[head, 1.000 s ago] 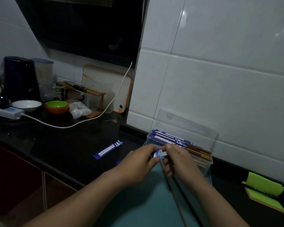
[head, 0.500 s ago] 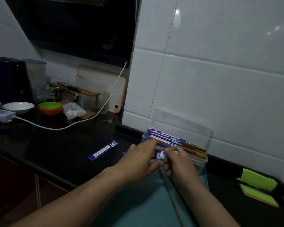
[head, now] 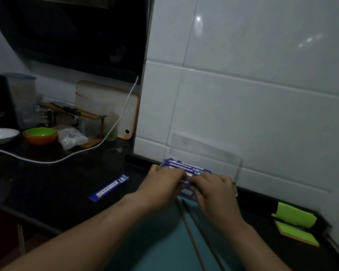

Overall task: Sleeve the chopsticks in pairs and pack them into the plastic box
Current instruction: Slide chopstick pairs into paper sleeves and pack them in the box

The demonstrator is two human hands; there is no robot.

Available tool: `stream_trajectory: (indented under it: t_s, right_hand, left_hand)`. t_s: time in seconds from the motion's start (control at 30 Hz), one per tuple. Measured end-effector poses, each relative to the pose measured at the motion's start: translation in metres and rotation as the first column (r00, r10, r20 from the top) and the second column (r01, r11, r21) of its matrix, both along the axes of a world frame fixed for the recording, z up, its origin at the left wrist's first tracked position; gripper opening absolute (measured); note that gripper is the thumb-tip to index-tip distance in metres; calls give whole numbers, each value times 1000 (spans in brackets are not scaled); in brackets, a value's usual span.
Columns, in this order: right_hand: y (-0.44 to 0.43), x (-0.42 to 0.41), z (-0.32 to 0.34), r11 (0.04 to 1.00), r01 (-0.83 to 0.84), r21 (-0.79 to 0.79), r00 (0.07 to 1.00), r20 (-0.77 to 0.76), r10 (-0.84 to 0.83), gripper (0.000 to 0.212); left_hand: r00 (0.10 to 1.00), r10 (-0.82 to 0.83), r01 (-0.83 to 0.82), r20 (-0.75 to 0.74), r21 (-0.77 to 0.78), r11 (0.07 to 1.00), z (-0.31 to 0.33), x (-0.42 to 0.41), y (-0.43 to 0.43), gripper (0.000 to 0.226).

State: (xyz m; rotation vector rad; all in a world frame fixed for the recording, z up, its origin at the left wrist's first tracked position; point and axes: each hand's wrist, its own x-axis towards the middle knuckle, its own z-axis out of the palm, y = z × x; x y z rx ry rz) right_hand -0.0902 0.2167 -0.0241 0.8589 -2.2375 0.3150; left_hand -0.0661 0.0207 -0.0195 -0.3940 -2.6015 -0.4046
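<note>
Chopsticks [head: 191, 235] point away, apparently into sleeve [head: 185, 183].

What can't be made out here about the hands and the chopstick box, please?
Head view:
- Each hand's grip on the blue sleeve: left hand and right hand cover it.
- Plastic box contents: hands hide most.
- Bare chopsticks: cut off by bottom edge.

Clear plastic box [head: 205, 153] is left open, blue-sleeved pairs [head: 184, 166] stacked inside; one blue sleeve [head: 185, 182] is pinched at its front. Two bare chopsticks [head: 192, 238] are laid before it, a loose sleeve [head: 108, 188] leftward.
</note>
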Motion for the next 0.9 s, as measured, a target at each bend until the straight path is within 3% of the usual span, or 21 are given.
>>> stream_trajectory:
  t_s: [0.13,0.23,0.33,0.43,0.53,0.7,0.9]
  right_hand:
    - [12,-31,7,993,115,-27,991,-65,-117,20]
    - [17,-64,12,972,231,-54,972,-20,-232,18]
    - [10,-85,14,961,277,4,957,91,-276,22]
    - [-3,-93,10,969,233,86,930,272,-248,28]
    - [-4,-91,4,972,195,134,924,306,-228,37]
    - [-4,-86,4,920,253,299,850,385,-359,54]
    - [-4,-75,6,970,214,114,925,295,-238,49]
  left_hand:
    - [983,117,-97,-141,140,985,7,-14,0,36]
    - [978,168,-141,-124,202,969,6,-22,-8,44]
    - [988,149,-143,-40,117,983,-1,-27,-6,53]
    - [983,115,-112,145,-27,993,-6,-37,-2,66]
    - [958,108,-84,266,-101,991,-9,-47,1,70]
    - [957,100,-61,274,-146,987,-8,-58,-2,72]
    - [976,105,-89,193,-92,992,-11,-40,-8,70]
